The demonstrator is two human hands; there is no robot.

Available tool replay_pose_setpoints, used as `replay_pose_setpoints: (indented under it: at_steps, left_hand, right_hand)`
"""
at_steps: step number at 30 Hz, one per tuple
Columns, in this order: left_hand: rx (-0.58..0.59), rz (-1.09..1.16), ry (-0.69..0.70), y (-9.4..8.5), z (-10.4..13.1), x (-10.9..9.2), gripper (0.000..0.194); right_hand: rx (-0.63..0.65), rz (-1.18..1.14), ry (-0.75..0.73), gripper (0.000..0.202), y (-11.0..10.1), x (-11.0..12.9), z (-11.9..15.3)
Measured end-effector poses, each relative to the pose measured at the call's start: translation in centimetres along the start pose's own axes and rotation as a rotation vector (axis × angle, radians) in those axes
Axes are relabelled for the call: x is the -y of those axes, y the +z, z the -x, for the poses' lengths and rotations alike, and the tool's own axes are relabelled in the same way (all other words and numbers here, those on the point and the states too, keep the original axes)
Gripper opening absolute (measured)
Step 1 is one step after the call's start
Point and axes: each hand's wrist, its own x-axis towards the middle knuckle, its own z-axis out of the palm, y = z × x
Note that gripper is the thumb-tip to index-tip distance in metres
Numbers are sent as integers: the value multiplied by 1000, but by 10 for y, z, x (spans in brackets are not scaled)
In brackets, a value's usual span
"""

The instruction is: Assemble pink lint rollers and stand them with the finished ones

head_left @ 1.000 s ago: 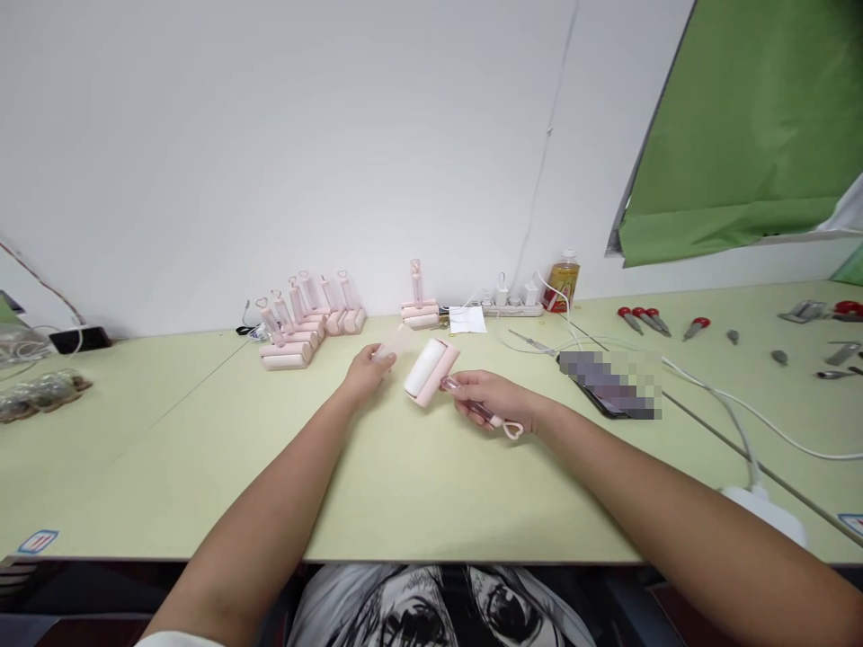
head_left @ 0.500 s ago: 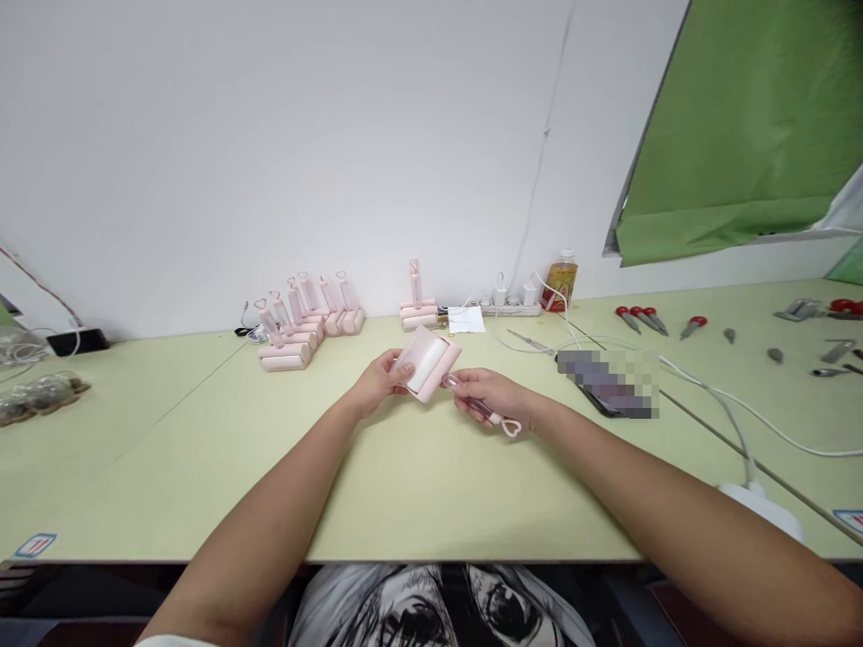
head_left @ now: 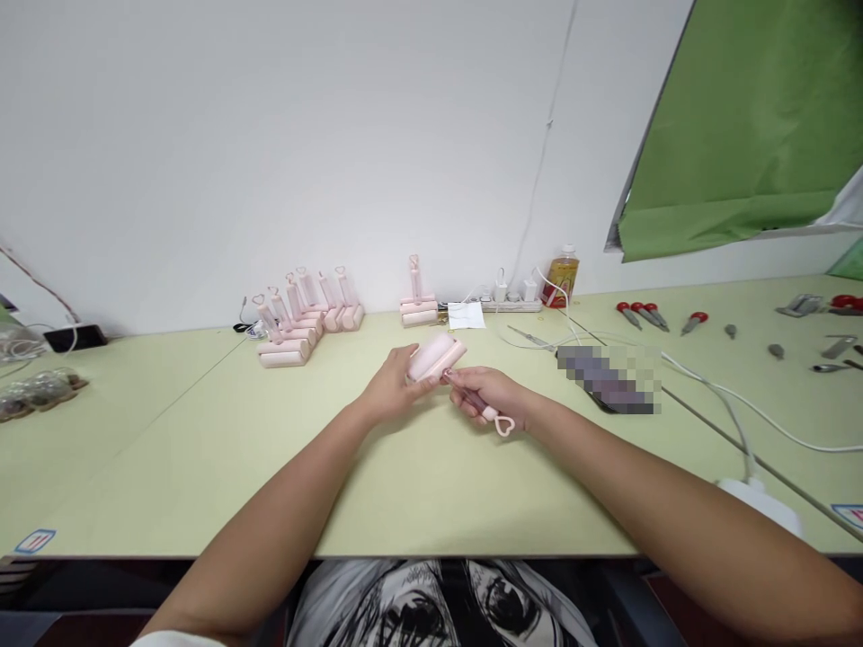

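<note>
Over the middle of the table, a pale pink lint roller [head_left: 437,357] is held between my two hands. My left hand [head_left: 393,388] is closed around the left side of its wide roller head, thumb along the near edge. My right hand [head_left: 491,393] wraps round its clear handle [head_left: 474,401], which ends in a pink heart-shaped loop [head_left: 504,425] pointing toward me at the right. The handle meets the head near my right fingertips; the joint itself is partly hidden by them.
Several similar pink rollers [head_left: 283,352] stand at the back left, another [head_left: 419,312] near the wall's middle. A power strip [head_left: 512,305], a bottle [head_left: 561,277], a blurred-out phone [head_left: 607,382], white cables [head_left: 728,393] and red-handled tools [head_left: 651,314] lie to the right.
The roller head has turned in my hands, so its flat open side no longer faces me and its rounded back shows. My left thumb has shifted to its near edge.
</note>
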Motion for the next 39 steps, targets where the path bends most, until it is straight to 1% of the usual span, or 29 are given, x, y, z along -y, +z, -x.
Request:
replay_pose_setpoints:
  at_steps: [1,2,4,5,7,9,11,13,16,18,20,21,24,27,32,35,39]
  left_hand:
    - [-35,-124,58,3,1,-4,73]
    - [-41,-239,110,6,3,-9,75]
    - [-21,-417,173,13,4,-15,70]
    - [-18,-475,171,18,4,-17,64]
    - [-24,-520,116,26,2,-18,57]
    - [-18,-492,46,32,0,-16,51]
    - [-4,-438,8,34,-3,-12,47]
    - [1,-406,-4,31,-9,-7,46]
    - [0,-471,-35,17,-26,6,42]
    - [24,-560,-98,3,-45,18,41]
    - [44,-623,-208,-11,-67,32,46]
    - [73,-657,-256,-17,-78,39,47]
    - [101,-691,-303,-28,-109,56,48]
    - [124,-726,-331,-31,-133,64,45]
    - [100,-812,-299,-27,-157,64,33]
    - [110,-823,-331,-24,-168,64,37]
    - [133,-770,-348,-21,-179,71,45]
  right_hand:
    - [-1,-46,19,15,-1,0,-1]
    - [12,-93,39,15,-2,1,-2]
    - [79,-178,68,16,-5,2,-2]
    - [120,-205,73,17,-6,3,-2]
    - [186,-225,61,20,-7,2,-1]
    - [226,-222,34,21,-5,1,0]
    - [240,-212,6,20,-2,-1,1]
    - [217,-187,-24,20,1,-2,2]
    - [134,-130,-42,20,5,-3,4]
    - [97,-92,-42,21,7,-4,4]
    - [81,-59,-42,23,8,-6,4]
    - [77,-45,-40,24,9,-7,4]
    - [65,-26,-14,26,10,-11,2]
    - [59,-8,15,27,12,-14,2]
    - [68,48,17,27,15,-20,2]
    - [80,81,25,28,17,-23,3]
    - [80,139,30,29,18,-25,7]
